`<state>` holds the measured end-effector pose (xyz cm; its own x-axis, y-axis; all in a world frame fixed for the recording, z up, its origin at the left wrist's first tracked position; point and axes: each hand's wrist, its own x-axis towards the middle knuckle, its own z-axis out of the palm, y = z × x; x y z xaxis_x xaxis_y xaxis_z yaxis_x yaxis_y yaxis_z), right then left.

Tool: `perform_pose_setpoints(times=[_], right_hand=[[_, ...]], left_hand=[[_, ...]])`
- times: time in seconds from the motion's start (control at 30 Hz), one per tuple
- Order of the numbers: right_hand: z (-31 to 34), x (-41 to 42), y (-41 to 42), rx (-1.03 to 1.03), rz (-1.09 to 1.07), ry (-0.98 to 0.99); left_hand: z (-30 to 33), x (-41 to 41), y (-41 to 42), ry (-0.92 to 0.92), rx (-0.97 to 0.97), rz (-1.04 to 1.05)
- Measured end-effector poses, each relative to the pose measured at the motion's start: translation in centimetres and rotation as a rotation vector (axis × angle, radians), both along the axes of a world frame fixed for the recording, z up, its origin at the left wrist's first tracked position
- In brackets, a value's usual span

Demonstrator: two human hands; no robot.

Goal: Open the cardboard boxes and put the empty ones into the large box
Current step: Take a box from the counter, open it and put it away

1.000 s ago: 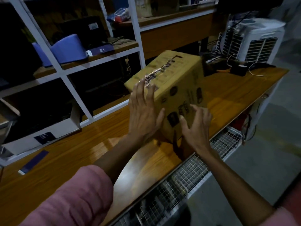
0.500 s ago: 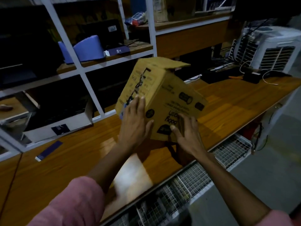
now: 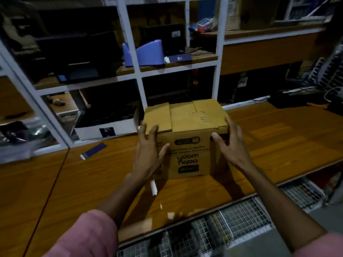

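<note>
A: Where does the left hand (image 3: 148, 151) sit?

B: Flat against the near-left corner of the cardboard box (image 3: 185, 138), fingers straight, gripping nothing.

A: And the box?

B: Resting on the wooden table (image 3: 278, 138), print upside down, top flaps closed.

A: The right hand (image 3: 230, 145)?

B: Spread loosely over the right corner, pressing. It should probably steady the box while fingers lift the overlapping flap.

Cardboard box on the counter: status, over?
Left hand and right hand open, flat against the sides of the cardboard box. Box upright on the wooden counter, top flaps closed, print upside down. Nothing blocking the flaps.
</note>
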<state>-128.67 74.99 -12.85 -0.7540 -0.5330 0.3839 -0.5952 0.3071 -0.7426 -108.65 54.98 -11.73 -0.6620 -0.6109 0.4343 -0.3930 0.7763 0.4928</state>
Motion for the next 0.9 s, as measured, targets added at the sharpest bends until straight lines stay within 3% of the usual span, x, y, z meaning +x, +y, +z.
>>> perform_pose_setpoints(times=[0.17, 0.4, 0.63, 0.9], right_hand=[[0.6, 0.8, -2.2, 0.018, -0.009, -0.023], [0.4, 6.7, -7.3, -0.017, 0.084, 0.009], [0.2, 19.2, -18.0, -0.046, 0.373, -0.024], [1.0, 34.6, -29.7, -0.005, 0.495, 0.060]], left_hand=[[0.1, 1.6, -0.7, 0.067, 0.048, 0.046], [1.6, 8.8, -3.5, 0.181, -0.051, 0.277], [6.0, 22.2, -10.5, 0.200, -0.143, 0.569], [2.8, 39.4, -19.9, 0.231, -0.062, 0.751]])
